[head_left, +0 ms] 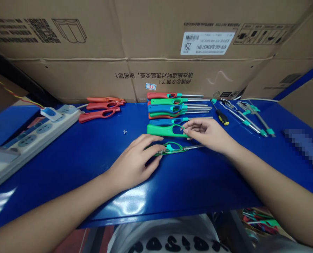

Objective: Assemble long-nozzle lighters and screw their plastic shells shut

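My left hand (138,158) is closed on the handle end of an open green gas lighter (173,151). Its inner parts and a teal trigger show, and its metal tube points right. Just beyond it, my right hand (207,133) pinches the right end of a green lighter casing half (161,130) by its trigger loop. Behind the casing lies a blue lighter (161,122), near a stack of red, green and blue lighters (163,109) with metal tubes. What the right fingertips cover is partly hidden.
Red and orange casing halves (98,114) lie back left, beside a white power strip (43,130). Small metal pieces (125,131) rest near the middle. A screwdriver (221,116) and metal tubes with teal parts (247,119) lie right. Cardboard (93,77) walls the back.
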Action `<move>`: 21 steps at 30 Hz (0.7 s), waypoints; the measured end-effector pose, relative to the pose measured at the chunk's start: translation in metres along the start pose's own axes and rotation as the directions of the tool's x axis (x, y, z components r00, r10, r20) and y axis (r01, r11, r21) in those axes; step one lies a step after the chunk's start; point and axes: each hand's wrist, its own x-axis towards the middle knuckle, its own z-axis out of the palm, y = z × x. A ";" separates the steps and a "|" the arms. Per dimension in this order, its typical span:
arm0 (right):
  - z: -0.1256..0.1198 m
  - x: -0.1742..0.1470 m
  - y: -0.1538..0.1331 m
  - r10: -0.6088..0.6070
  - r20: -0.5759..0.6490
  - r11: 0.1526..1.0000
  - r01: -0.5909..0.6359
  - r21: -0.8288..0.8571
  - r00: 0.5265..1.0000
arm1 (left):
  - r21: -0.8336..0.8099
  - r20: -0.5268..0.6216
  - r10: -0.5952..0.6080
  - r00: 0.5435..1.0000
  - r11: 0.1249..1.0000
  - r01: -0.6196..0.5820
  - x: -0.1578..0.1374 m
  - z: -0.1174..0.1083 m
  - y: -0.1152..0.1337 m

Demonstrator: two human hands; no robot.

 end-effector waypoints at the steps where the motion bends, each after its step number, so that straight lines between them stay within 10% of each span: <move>1: 0.000 0.000 -0.001 0.034 0.011 0.999 -0.034 0.031 0.999 | 0.027 -0.043 -0.006 0.999 1.000 0.008 0.001 -0.002 0.000; 8: 0.002 -0.009 -0.012 0.079 0.176 0.995 -0.089 0.052 0.981 | 0.145 -0.120 0.006 0.993 0.989 0.012 0.003 -0.012 -0.010; 21: 0.007 -0.006 -0.002 -0.382 0.381 0.777 0.516 -0.360 0.842 | 0.005 0.034 -0.101 0.994 0.995 0.101 0.004 -0.009 -0.008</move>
